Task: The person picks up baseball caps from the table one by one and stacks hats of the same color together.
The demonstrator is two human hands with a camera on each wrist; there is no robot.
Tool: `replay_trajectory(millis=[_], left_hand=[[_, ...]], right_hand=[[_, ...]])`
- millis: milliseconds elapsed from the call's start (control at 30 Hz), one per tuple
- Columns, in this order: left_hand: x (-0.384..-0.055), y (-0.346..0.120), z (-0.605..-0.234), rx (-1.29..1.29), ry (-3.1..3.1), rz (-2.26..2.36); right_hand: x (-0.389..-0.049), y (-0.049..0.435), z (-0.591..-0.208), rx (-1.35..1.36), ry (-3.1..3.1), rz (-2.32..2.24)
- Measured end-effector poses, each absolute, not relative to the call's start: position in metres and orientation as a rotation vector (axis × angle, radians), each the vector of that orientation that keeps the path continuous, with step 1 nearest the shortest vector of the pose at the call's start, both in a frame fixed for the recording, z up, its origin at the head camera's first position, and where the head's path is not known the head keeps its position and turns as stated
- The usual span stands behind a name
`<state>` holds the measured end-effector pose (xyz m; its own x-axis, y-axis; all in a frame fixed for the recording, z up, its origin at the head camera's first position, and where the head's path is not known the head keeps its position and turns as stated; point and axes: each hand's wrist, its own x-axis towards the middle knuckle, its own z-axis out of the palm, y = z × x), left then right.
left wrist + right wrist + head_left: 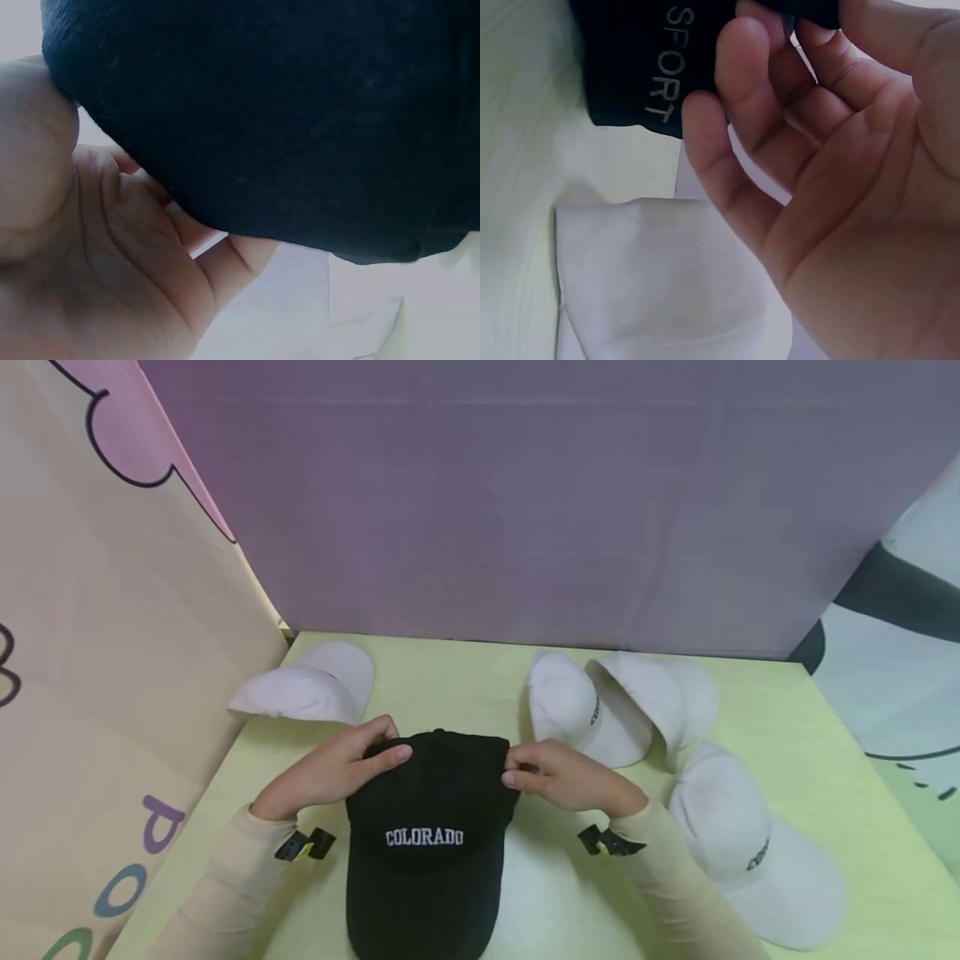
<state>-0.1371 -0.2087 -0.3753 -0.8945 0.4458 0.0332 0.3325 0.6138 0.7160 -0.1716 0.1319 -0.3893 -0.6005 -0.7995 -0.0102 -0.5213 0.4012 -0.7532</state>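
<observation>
A black baseball cap (429,785) with white "COLORADO" lettering is held between both hands, its brim toward me. My left hand (337,770) grips the upper left side, thumb on the front and the other fingers behind. On the opposite side, my right hand (562,775) pinches the cap's edge between thumb and fingers. Dark cloth of the black cap (262,112) fills most of the left wrist view and hides the left fingertips (244,255). In the right wrist view, "SPORT" lettering shows on the black cap (630,64) beside the curled right fingers.
White caps lie on the pale yellow-green table (442,681): one at back left (307,685), two close together at back right (562,697) (660,689), and another at right (723,814). A purple-grey backdrop (525,510) stands behind; printed panels flank both sides.
</observation>
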Motion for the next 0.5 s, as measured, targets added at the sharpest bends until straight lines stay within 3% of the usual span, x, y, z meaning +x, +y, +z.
replay_trajectory(millis=[500], left_hand=[[-0.1358,-0.2020,-0.3731,0.655,2.791,1.190]], right_hand=[[-0.1736,0.1292,-0.3956,-1.125,2.328,-0.988]])
